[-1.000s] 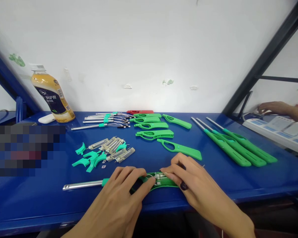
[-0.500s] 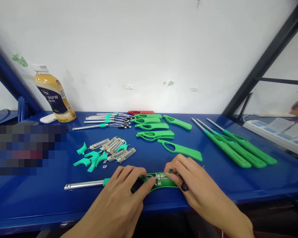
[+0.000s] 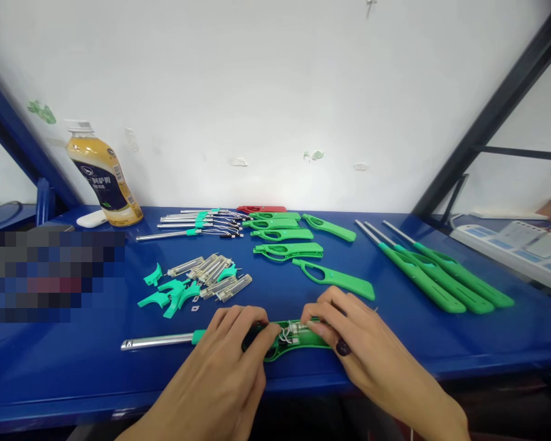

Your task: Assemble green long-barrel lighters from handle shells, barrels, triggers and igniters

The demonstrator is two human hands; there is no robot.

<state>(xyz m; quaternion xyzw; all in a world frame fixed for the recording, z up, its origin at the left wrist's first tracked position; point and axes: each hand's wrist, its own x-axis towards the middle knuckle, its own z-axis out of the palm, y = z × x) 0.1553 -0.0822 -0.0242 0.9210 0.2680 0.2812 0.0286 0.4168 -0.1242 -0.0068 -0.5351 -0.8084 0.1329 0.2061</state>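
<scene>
A long-nosed lighter with an uncovered green handle shell (image 3: 287, 353) lies along the table's front part, its metal tube (image 3: 158, 342) pointing left. My left hand (image 3: 227, 358) grips it around the trigger opening, thumb and fingertips at the white wires (image 3: 284, 334). At the handle end, my right hand (image 3: 353, 343) pinches a clear fuel tank (image 3: 298, 327) inside the shell, its thumb and forefinger close together. The palm-side fingers of both hands are partly hidden. Just behind are a loose green handle half (image 3: 337, 280), several clear tanks (image 3: 213, 269) and turquoise triggers (image 3: 179, 295).
Metal tubes with wires (image 3: 188, 225) and more green handle shells (image 3: 287, 250) lie toward the wall, near a red shell (image 3: 264, 209). Closed green lighters (image 3: 422, 275) lie on the right. A drink bottle (image 3: 103, 177) stands at the back left of the blue table (image 3: 73, 373).
My left thumb and fingertips have shifted slightly left, showing more of the white wires. My right hand stays at the clear tank with a small finger shift. The camera view moved slightly.
</scene>
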